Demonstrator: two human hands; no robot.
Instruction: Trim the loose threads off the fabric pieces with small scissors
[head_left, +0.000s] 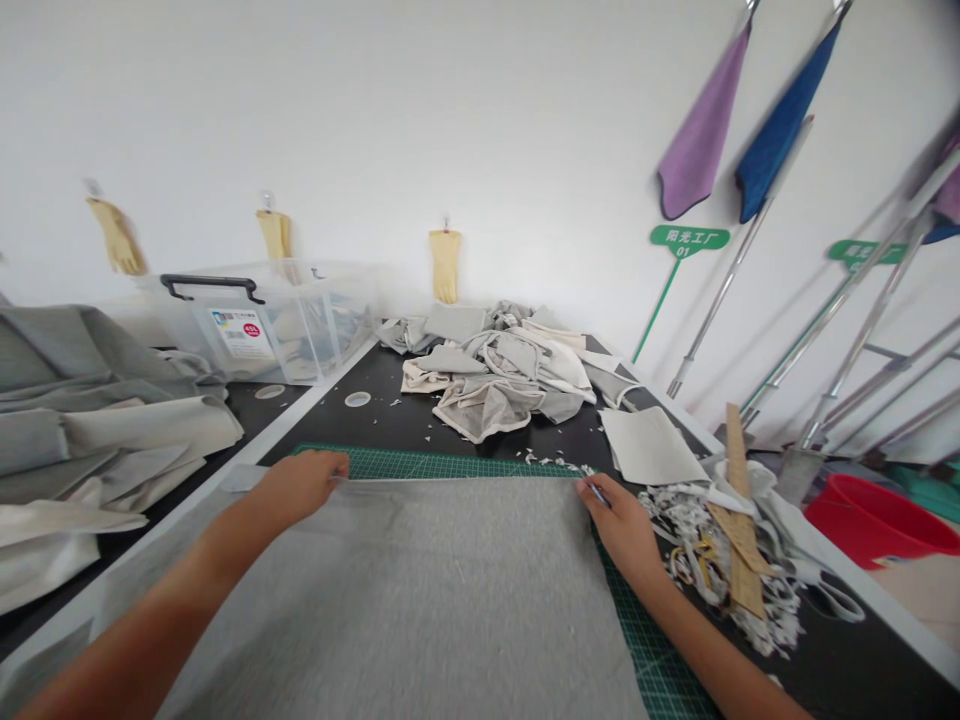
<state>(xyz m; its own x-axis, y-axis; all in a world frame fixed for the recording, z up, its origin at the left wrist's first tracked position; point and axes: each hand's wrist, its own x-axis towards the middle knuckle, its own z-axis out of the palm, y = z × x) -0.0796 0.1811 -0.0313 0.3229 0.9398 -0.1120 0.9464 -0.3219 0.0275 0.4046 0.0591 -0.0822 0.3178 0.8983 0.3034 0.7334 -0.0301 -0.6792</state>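
A large piece of grey fabric (450, 590) lies spread over a green cutting mat (420, 464), which shows along the far and right sides. My left hand (311, 485) is closed on the fabric's far edge toward the left. At the far right corner, my right hand (615, 515) pinches the same fabric. A slim pen-like tool (597, 492) is also tucked in the fingers of my right hand; its kind is partly hidden. Small white scraps are scattered just beyond the mat's far edge.
Beyond the mat lies a heap of grey and white cloth (510, 365). Wooden rulers (742, 530), scissors (836, 598) and shredded trimmings sit at right, near a red bucket (885, 520). Folded fabric (150, 430) and a clear plastic box (247, 325) stand at left.
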